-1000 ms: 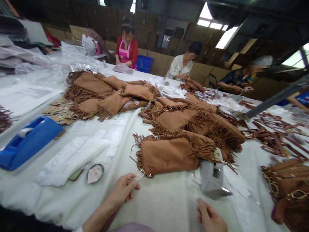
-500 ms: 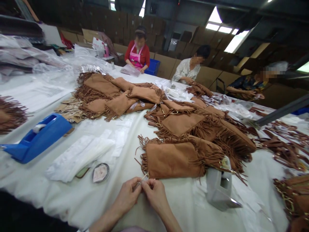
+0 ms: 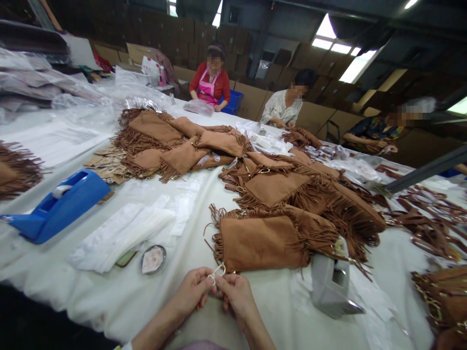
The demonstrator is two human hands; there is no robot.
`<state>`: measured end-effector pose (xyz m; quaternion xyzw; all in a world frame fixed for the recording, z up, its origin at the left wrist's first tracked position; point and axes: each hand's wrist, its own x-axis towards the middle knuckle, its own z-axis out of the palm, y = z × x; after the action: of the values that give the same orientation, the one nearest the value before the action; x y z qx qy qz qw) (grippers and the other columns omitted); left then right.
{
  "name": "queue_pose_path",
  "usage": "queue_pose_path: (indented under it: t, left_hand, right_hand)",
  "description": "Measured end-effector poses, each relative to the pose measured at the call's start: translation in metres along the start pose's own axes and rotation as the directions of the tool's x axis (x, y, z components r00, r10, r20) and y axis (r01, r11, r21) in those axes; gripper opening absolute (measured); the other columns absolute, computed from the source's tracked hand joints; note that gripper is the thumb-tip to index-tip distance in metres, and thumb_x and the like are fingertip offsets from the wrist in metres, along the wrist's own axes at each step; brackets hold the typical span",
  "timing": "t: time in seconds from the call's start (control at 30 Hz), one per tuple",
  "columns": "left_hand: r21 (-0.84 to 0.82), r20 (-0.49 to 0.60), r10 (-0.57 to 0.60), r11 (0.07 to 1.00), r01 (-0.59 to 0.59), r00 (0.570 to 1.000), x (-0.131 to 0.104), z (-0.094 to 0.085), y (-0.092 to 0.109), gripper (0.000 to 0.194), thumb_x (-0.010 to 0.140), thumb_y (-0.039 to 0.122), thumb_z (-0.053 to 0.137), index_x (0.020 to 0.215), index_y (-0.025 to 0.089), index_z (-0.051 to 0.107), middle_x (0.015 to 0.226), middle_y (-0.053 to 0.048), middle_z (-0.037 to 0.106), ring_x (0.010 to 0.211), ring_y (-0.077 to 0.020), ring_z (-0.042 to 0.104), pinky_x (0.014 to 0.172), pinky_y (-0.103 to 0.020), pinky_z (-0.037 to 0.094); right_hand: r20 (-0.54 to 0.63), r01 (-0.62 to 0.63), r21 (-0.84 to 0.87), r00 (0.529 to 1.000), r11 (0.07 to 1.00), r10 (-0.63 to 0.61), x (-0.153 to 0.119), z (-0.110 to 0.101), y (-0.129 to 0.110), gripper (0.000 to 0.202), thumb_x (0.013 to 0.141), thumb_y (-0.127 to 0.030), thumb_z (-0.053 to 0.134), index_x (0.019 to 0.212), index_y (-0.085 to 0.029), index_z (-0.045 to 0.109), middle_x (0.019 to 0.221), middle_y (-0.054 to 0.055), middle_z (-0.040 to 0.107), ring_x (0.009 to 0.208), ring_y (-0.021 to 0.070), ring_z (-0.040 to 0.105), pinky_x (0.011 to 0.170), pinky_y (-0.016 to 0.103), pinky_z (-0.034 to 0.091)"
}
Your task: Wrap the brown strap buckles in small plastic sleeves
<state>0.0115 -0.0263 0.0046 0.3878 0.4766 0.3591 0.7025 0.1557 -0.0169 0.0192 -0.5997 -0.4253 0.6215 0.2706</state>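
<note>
A brown fringed bag [image 3: 260, 243] lies flat on the white-covered table just beyond my hands. At its near left corner a thin cream cord [image 3: 220, 269] forms a small loop. My left hand [image 3: 195, 290] pinches the cord between thumb and fingers. From the other side my right hand [image 3: 236, 294] pinches it too, close against the left fingertips. The lower fingers of both hands are curled, and anything inside them is hidden. Behind this bag lies a heap of similar fringed bags [image 3: 275, 187].
A grey tape dispenser [image 3: 330, 287] stands to the right, a blue tape dispenser [image 3: 69, 206] to the left. White tissue strips [image 3: 122, 238] and a small round dish [image 3: 153, 259] lie left of my hands. Brown straps [image 3: 430, 223] spread at right. Several people sit across the table.
My fingers have shifted slightly around the cord, and more of its loop now shows above them. The bag has stayed in place.
</note>
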Motion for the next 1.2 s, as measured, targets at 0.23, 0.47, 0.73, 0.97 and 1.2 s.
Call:
queue_pose_path:
  t: [0.23, 0.47, 0.73, 0.97, 1.2]
  left_hand:
    - [-0.026, -0.011, -0.072, 0.997, 0.071, 0.997, 0.005, -0.002, 0.003, 0.04, 0.076, 0.056, 0.052, 0.076, 0.016, 0.051, 0.062, 0.0, 0.062, 0.03, -0.004, 0.038, 0.031, -0.017, 0.019]
    - [-0.075, 0.03, -0.089, 0.993, 0.091, 0.996, 0.007, -0.005, -0.001, 0.041, 0.075, 0.058, 0.055, 0.079, 0.017, 0.049, 0.063, 0.0, 0.063, 0.033, -0.0047, 0.042, 0.033, -0.017, 0.025]
    - [0.013, 0.017, -0.138, 0.99, 0.138, 0.99, 0.019, 0.0, 0.015, 0.048, 0.065, 0.061, 0.063, 0.081, 0.018, 0.049, 0.055, 0.003, 0.058, 0.041, -0.0099, 0.052, 0.04, -0.019, 0.035]
    - [-0.105, 0.076, -0.253, 0.96, 0.26, 0.965, 0.016, -0.003, 0.025, 0.043, 0.063, 0.051, 0.068, 0.08, 0.017, 0.049, 0.064, -0.002, 0.066, 0.051, -0.0118, 0.059, 0.046, -0.019, 0.035]
    - [-0.101, 0.088, -0.236, 0.964, 0.245, 0.968, 0.019, -0.003, 0.021, 0.037, 0.064, 0.046, 0.067, 0.079, 0.017, 0.049, 0.061, -0.003, 0.066, 0.049, -0.0125, 0.058, 0.048, -0.021, 0.038]
  right_hand:
    - [-0.008, 0.032, 0.055, 0.999, 0.998, -0.032, 0.001, 0.004, 0.007, 0.048, 0.066, -0.059, 0.066, 0.055, -0.014, 0.057, 0.047, -0.003, 0.053, 0.03, 0.0034, 0.035, 0.032, 0.018, 0.02]
    - [0.007, 0.017, 0.141, 1.0, 0.99, -0.019, 0.0, 0.005, 0.007, 0.046, 0.066, -0.058, 0.067, 0.058, -0.014, 0.057, 0.047, -0.005, 0.05, 0.032, 0.003, 0.029, 0.033, 0.019, 0.018]
    - [-0.112, 0.177, -0.157, 0.974, 0.972, -0.195, -0.008, -0.001, 0.001, 0.041, 0.076, -0.054, 0.058, 0.062, -0.016, 0.064, 0.05, 0.0, 0.058, 0.042, 0.0113, 0.045, 0.04, 0.022, 0.031]
    - [-0.281, 0.268, -0.401, 0.874, 0.876, -0.396, -0.018, -0.015, -0.01, 0.031, 0.083, -0.041, 0.053, 0.099, -0.019, 0.069, 0.079, 0.006, 0.073, 0.066, 0.021, 0.064, 0.064, 0.027, 0.046]
    - [-0.205, 0.314, -0.312, 0.899, 0.896, -0.387, 0.003, -0.009, -0.006, 0.03, 0.084, -0.039, 0.05, 0.085, -0.016, 0.07, 0.072, 0.007, 0.071, 0.063, 0.0203, 0.062, 0.059, 0.027, 0.046]
